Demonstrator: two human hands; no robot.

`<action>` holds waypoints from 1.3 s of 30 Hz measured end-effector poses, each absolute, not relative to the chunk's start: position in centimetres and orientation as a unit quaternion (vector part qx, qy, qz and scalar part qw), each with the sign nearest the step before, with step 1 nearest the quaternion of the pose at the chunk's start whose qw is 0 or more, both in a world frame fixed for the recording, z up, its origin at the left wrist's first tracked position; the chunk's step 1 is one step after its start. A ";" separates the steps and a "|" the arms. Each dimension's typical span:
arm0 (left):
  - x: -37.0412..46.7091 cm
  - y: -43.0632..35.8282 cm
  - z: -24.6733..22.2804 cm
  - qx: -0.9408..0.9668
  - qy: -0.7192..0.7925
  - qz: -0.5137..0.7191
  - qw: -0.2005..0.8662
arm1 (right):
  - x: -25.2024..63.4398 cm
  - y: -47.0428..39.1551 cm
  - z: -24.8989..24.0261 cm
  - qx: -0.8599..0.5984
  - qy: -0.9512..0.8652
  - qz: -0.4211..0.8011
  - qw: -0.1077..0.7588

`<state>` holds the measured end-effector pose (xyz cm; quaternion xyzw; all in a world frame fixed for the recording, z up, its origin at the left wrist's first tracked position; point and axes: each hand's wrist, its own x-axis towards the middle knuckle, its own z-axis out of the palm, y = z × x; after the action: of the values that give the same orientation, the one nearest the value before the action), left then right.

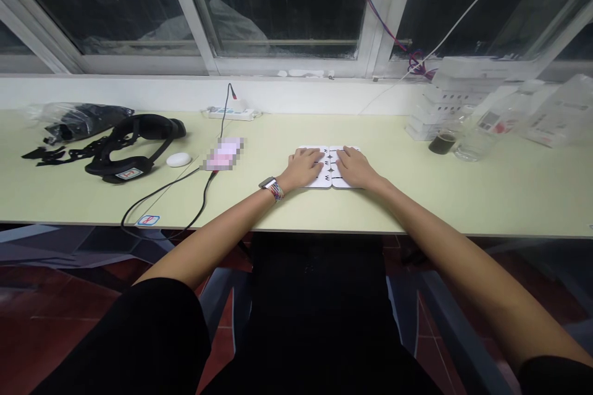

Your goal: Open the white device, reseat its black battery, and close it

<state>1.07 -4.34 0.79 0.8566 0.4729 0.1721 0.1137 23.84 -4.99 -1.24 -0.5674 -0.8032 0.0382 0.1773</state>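
Two columns of white round-cornered cards lie side by side on the table, their edges meeting. The left cards (323,182) carry black W-like letters, and the right cards (340,184) show a straight black stroke each. My left hand (303,169) rests palm down over the left column, fingers stretched out and pointing right. Over the right column lies my right hand (354,166), also flat, with its fingers reaching left. The hands are apart, with the seam between the columns visible between them. Much of each card is hidden under the fingers.
On the pale table (287,216), a black headset (134,148), a white oval case (178,160) and a cabled, blurred-out phone (225,154) sit left. A power strip (231,113) is at the back. Right stand a dark-filled cup (442,143), a clear bottle (486,123) and white boxes (456,95).
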 end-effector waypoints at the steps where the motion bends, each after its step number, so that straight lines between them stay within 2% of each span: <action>1: 1.1 -4.4 0.7 0.855 0.474 0.176 0.114 | 23.9 -5.0 -1.2 -0.565 -0.805 0.039 0.177; 13: 1.1 -5.5 0.5 0.850 0.470 0.196 0.131 | 23.6 -6.7 -0.3 -0.579 -0.797 0.056 0.162; 16: 0.5 -5.5 1.0 0.840 0.477 0.216 0.141 | 23.7 -7.5 0.4 -0.588 -0.784 0.047 0.192; 20: -1.5 -6.5 2.7 0.851 0.452 0.244 0.111 | 23.5 -10.8 1.5 -0.477 -0.832 -0.003 0.284; 25: -4.3 -10.3 3.7 0.901 0.356 0.235 0.084 | 22.2 -14.9 1.1 -0.336 -0.906 -0.011 0.258; 28: -5.1 -13.5 3.3 0.924 0.307 0.196 0.114 | 21.8 -16.1 0.2 -0.314 -0.910 -0.001 0.272; 32: -5.7 -16.8 2.9 0.928 0.311 0.191 0.079 | 21.9 -17.5 0.2 -0.274 -0.916 0.026 0.292; 39: -6.6 -17.1 3.1 0.945 0.254 0.202 0.034 | 22.2 -19.0 0.6 -0.250 -0.920 0.069 0.293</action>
<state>-6.60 -17.06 3.13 0.9452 0.2541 0.2021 0.0337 22.21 -19.00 0.61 -0.2497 -0.9203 0.0687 0.2934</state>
